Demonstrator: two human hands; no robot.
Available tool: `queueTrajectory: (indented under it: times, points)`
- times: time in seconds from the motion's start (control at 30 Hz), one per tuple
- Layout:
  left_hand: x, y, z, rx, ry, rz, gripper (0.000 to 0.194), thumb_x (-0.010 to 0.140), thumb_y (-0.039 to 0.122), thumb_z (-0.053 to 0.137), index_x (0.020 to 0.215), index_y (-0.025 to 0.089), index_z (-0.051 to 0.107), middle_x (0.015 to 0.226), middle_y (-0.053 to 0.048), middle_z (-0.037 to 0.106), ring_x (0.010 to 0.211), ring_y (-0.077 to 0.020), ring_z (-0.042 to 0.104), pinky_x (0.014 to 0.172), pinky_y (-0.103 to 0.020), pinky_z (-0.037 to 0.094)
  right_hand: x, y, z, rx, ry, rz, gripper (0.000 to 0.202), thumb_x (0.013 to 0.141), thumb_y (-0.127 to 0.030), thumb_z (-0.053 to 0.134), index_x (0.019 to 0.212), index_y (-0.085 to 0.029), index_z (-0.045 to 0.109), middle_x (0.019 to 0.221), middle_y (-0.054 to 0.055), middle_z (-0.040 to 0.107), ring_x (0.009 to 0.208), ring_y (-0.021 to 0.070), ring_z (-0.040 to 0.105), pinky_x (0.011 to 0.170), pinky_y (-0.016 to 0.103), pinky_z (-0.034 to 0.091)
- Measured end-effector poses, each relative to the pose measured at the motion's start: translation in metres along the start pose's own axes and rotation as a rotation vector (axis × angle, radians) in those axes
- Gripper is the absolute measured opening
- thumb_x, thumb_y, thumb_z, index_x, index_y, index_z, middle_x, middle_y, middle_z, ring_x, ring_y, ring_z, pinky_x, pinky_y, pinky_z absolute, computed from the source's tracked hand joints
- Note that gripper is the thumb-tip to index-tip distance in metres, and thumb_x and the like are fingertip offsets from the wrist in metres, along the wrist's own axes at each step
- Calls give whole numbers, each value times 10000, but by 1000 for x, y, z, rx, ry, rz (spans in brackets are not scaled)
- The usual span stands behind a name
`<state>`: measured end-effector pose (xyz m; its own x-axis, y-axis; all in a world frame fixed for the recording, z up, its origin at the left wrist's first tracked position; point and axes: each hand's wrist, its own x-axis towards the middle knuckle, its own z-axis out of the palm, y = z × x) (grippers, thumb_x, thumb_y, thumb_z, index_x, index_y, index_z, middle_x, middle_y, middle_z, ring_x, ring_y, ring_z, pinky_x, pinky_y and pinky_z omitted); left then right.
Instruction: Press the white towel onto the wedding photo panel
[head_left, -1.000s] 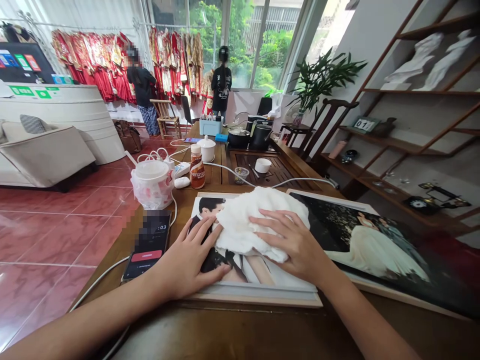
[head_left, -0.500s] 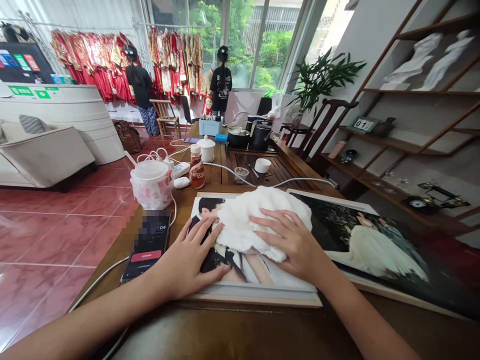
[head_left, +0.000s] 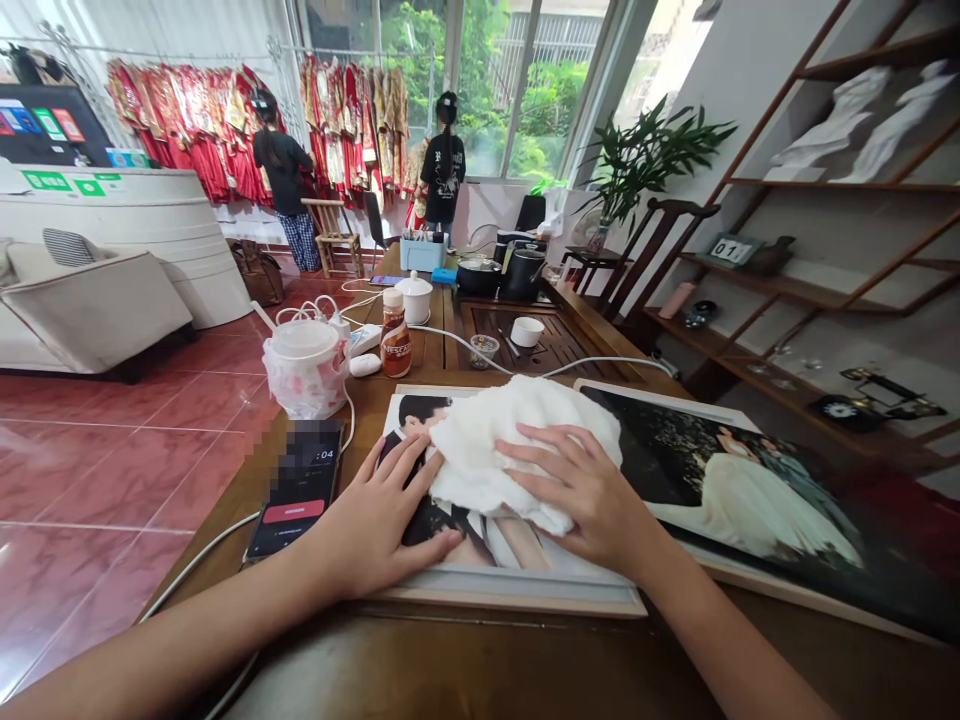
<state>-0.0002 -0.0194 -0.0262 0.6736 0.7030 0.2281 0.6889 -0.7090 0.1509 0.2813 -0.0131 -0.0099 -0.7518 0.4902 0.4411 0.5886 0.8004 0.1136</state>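
My left hand (head_left: 394, 515) lies flat with fingers spread on the left side of a framed photo print (head_left: 517, 583), its fingertips touching the edge of a white cloth (head_left: 480, 430). My right hand (head_left: 581, 490) rests on the cloth's right part, fingers apart and slightly bent, pressing it onto the print and gripping it; the thumb is mostly hidden. Bunched up, the cloth covers the middle and upper right of the print. Beside it on the right lies a second framed photo (head_left: 750, 490) of two people outdoors, one in a wide pale dress.
A phone (head_left: 292, 500) with a cable lies left of the print. Behind it stand a bagged white tub (head_left: 304, 365), a bottle (head_left: 395, 335), a lidded white cup (head_left: 414, 297) and a small white bowl (head_left: 527, 331). Two people stand by the clothes racks.
My right hand and the cloth under it have shifted slightly left. My left hand stays in place on the print.
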Motion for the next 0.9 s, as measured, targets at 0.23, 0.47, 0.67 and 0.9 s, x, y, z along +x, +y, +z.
queueTrajectory:
  times: [0.23, 0.47, 0.67, 0.9]
  points:
    - [-1, -1, -1, -4, 7, 3, 714, 951, 571, 472, 1519, 172, 303, 1572, -132, 274, 1451, -333, 203, 1172, -548, 175, 2, 0, -2, 24, -9, 50, 301, 878, -230, 581, 1178, -203, 591, 1369, 55, 581, 1296, 297, 458, 981, 485, 348]
    - [-4, -3, 2, 0, 22, 11, 712, 947, 564, 483, 1517, 176, 308, 1562, -127, 299, 1441, -335, 231, 1166, -554, 190, 3, -7, 2, 50, 7, 14, 294, 858, -232, 624, 1149, -200, 601, 1355, 55, 591, 1308, 327, 427, 987, 511, 333]
    - [-4, -3, 1, 9, 12, 19, 702, 951, 562, 476, 1515, 177, 315, 1568, -122, 288, 1449, -327, 209, 1174, -536, 174, 3, -6, 0, 94, -6, 5, 301, 876, -236, 603, 1175, -209, 585, 1354, 44, 592, 1308, 296, 434, 995, 493, 333]
    - [-5, -3, 2, 2, 19, 0, 730, 953, 576, 464, 1536, 185, 260, 1582, -123, 254, 1454, -318, 201, 1170, -537, 177, 1, -1, 2, 25, 0, 74, 259, 863, -236, 608, 1118, -196, 618, 1323, 79, 614, 1290, 323, 453, 982, 516, 340]
